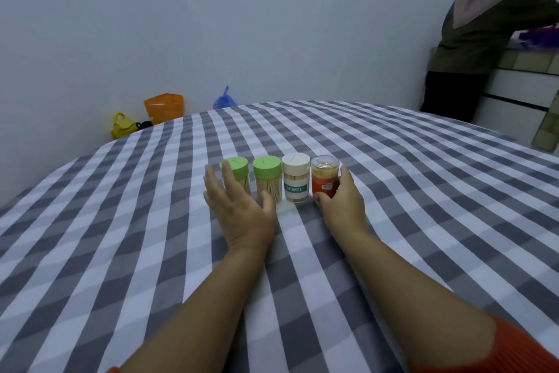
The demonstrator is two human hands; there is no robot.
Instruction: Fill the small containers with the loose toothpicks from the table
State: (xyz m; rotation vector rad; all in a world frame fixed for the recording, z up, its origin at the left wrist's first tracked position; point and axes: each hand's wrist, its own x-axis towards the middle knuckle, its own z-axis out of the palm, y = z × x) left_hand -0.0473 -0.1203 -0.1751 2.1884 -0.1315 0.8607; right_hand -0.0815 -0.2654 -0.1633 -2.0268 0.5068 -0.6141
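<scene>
Several small toothpick containers stand upright in a row on the checked tablecloth (393,191). From the left: a green-lidded one (237,165), a second green-lidded one (267,170), a white-lidded one (296,179) with a "toothpick" label, and a clear-lidded one with a red label (324,180). All look full of toothpicks and have their lids on. My left hand (239,209) is spread with straight fingers in front of the two green-lidded containers, partly hiding the leftmost. My right hand (341,206) grips the red-labelled container from its right side. No loose toothpicks show on the cloth.
The table's far edge curves across the view. Behind it on the floor by the wall lie a yellow bag (122,126), an orange bag (165,108) and a blue bag (224,99). A person (481,40) stands at a counter at the far right.
</scene>
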